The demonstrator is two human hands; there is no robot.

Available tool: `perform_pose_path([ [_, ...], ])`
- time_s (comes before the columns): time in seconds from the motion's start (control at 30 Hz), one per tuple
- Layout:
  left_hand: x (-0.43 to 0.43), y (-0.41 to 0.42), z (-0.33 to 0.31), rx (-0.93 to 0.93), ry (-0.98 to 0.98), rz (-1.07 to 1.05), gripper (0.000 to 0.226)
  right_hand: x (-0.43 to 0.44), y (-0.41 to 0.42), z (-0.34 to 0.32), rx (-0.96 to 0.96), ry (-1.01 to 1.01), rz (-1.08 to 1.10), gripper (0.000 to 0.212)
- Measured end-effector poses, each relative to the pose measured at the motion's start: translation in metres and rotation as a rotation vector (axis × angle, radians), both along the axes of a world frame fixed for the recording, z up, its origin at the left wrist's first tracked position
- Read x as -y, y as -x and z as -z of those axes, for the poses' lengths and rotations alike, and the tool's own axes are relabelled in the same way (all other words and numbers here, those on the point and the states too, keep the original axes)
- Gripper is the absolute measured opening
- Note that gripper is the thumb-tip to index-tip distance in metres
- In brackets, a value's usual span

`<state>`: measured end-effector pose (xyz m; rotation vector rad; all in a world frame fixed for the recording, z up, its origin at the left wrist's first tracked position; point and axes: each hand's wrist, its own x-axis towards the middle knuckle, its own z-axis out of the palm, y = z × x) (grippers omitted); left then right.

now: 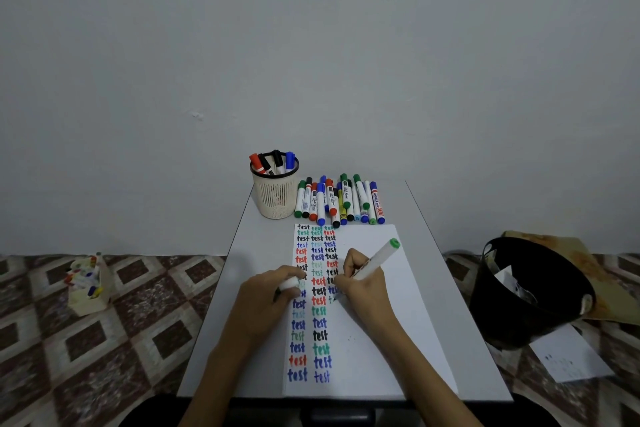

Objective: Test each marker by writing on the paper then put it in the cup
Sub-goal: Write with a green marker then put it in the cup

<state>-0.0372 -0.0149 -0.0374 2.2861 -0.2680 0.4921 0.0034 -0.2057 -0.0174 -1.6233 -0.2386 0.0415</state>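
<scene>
- Right hand [363, 288]: fingers curled round a marker [374, 262] in a writing grip. The marker has a white barrel and a green end, which tilts up and to the right. Its tip meets the paper at the foot of the third column.
- Left hand [266, 295]: rests on the left side of the paper, fingers curled round a short white piece [289, 284]. What the piece is cannot be told.
- Paper [381, 322]: a white sheet lying on the table [460, 350], with three columns of the word "test" in black, green, blue and red. The third column is the shortest.
- Cup [275, 199]: a cream mesh cup with a black rim, standing at the table's far left. It holds four capped markers: one red, two black, one blue.
- Marker row [341, 201]: lies just right of the cup and beyond the paper's far edge, with mixed caps.
- Black bin [526, 291]: on the floor to the right, with a loose sheet [571, 357] beside it.
- Small box [88, 284]: on the floor to the left, holding markers.
</scene>
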Motion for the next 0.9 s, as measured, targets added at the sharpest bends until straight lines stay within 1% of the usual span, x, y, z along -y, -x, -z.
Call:
perform_pose_path([
  [0.23,0.0000,0.0001,-0.0002,0.000,0.002,-0.008,0.044,0.0012,0.0004,-0.0021,-0.013,0.037,-0.026,0.035],
  [0.43,-0.0001,0.0001,-0.0001,-0.003,0.005,-0.009,0.043,0.0014,0.0044,-0.0062,0.018,0.042,0.029,0.036],
  [0.57,0.0006,0.0010,-0.0007,0.004,0.002,-0.001,0.040,0.0012,0.0035,-0.0064,0.005,0.047,-0.003,0.036],
  [0.73,0.0002,0.0009,-0.0012,0.005,-0.004,-0.004,0.042,0.0024,0.0032,-0.0058,0.001,0.037,-0.001,0.036],
  [0.9,0.0013,0.0023,-0.0026,0.003,0.011,-0.007,0.044,0.0023,0.0019,-0.0040,-0.008,-0.015,0.066,0.034],
])
